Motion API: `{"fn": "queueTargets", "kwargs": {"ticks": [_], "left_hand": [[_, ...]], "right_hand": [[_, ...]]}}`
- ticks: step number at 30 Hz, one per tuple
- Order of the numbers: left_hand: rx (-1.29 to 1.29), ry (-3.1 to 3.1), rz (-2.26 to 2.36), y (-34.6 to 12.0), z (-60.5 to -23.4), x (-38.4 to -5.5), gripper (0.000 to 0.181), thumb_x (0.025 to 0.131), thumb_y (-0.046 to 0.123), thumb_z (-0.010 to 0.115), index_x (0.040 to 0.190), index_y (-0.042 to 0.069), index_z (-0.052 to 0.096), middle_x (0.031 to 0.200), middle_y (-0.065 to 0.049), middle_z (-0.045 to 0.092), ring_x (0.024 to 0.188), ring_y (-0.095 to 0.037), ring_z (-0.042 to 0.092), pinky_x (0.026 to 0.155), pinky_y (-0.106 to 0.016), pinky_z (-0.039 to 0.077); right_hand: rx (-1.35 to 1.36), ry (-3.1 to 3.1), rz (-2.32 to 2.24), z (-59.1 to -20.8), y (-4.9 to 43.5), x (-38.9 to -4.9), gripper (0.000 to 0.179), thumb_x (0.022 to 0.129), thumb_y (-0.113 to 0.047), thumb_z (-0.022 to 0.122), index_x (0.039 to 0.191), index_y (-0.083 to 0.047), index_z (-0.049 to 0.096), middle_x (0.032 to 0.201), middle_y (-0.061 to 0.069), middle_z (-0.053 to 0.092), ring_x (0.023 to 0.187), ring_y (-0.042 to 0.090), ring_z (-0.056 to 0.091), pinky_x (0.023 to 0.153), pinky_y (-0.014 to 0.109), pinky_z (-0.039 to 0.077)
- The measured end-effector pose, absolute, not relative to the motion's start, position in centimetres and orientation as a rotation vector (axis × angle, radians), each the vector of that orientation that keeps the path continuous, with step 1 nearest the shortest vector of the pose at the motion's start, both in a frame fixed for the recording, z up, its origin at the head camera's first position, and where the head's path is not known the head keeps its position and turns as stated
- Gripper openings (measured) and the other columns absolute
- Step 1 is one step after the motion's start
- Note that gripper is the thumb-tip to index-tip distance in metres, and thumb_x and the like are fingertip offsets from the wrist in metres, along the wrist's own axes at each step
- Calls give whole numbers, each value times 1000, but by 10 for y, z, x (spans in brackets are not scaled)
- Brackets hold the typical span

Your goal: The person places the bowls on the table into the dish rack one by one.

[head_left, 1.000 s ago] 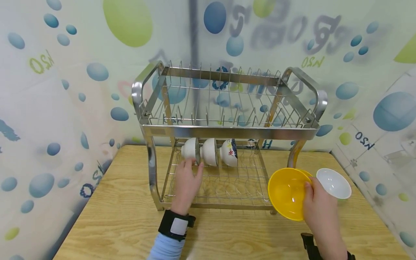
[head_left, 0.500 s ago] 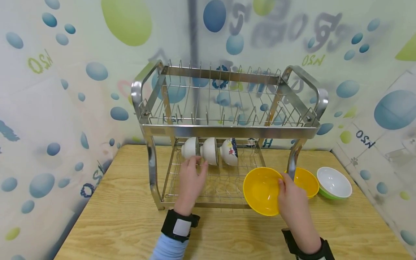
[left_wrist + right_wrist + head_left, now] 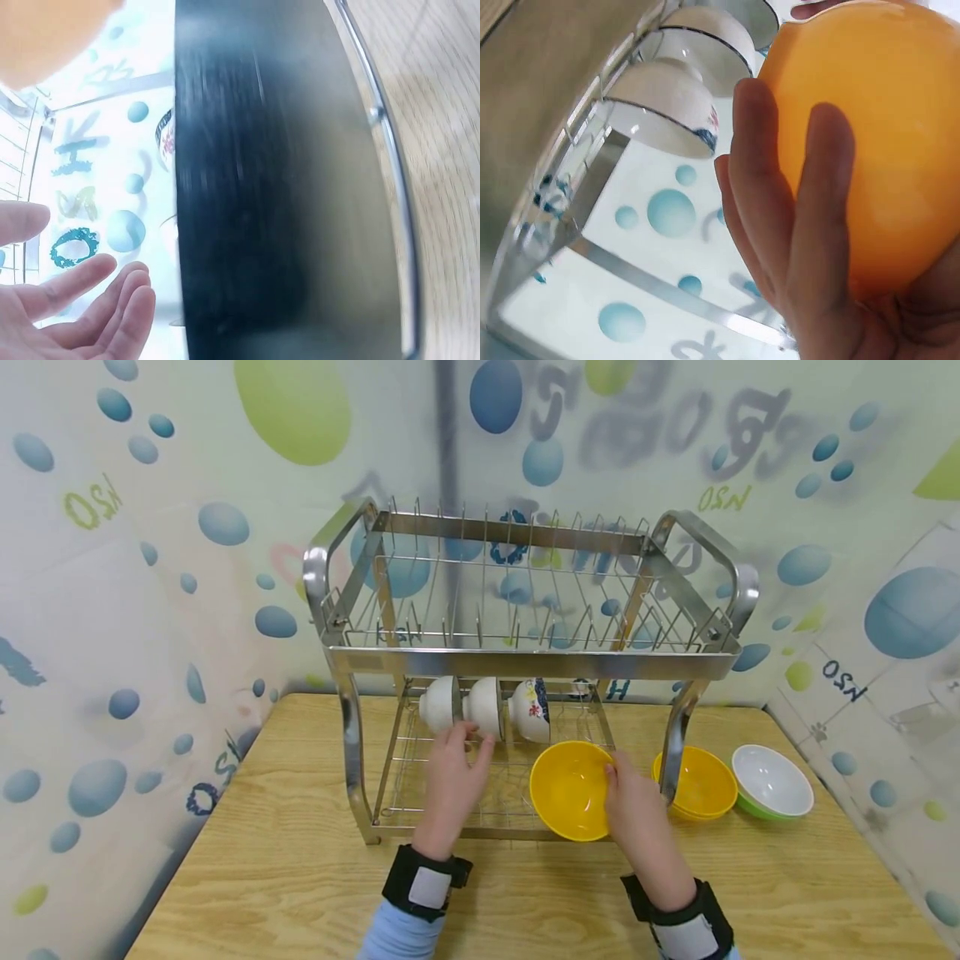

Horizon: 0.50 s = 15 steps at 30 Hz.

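Note:
A yellow bowl (image 3: 570, 793) is tilted with its inside toward the head camera, in front of the rack's lower tier. My right hand (image 3: 637, 814) grips its right rim; in the right wrist view the fingers (image 3: 825, 172) lie along the outside of the bowl (image 3: 889, 150). To the left, my left hand (image 3: 456, 781) reaches over the lower tier, fingers loosely bent and holding nothing, just in front of the white bowls. Three white bowls (image 3: 483, 708) stand on edge in a row on that tier, the rightmost with a floral pattern (image 3: 534, 710).
The two-tier metal dish rack (image 3: 525, 664) stands on a wooden table (image 3: 247, 860) against a patterned wall. Right of it are stacked yellow bowls (image 3: 697, 785), partly behind the rack's leg, and a white bowl with a green outside (image 3: 772, 783).
My right hand has carried the yellow bowl leftward from beside the rack to in front of its lower tier, uncovering the other yellow bowls. My left hand has shifted slightly right.

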State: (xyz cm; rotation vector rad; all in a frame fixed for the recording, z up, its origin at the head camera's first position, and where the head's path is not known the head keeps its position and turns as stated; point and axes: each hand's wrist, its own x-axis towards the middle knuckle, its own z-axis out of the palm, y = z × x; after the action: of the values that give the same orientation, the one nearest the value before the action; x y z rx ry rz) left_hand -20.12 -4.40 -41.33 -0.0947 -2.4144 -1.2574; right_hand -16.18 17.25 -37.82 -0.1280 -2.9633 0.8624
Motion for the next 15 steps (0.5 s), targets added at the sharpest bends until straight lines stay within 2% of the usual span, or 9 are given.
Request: {"fn": "queueTargets", "kwargs": {"ticks": [7,15], "left_hand": [[-110,-2447,-1300,-39,-411,-199,34,93,31,60,111,2,62,99,-16,60,89,-29,58,72,-36,48],[-173,-2448,-1307,-34,-413,-198,34,94,33,58,110,3,63,95,-9,60,84,-20,55,69,-29,48]], "right_hand": [[-72,-2961,795,-388,158,-174,31,101,-12,44,128,2,49,102,24,66,67,22,55,60,33,50],[-46,-2953,852,-393,143,-180,31,101,-14,43,127,1,52,100,20,66,69,21,56,58,29,48]]}}
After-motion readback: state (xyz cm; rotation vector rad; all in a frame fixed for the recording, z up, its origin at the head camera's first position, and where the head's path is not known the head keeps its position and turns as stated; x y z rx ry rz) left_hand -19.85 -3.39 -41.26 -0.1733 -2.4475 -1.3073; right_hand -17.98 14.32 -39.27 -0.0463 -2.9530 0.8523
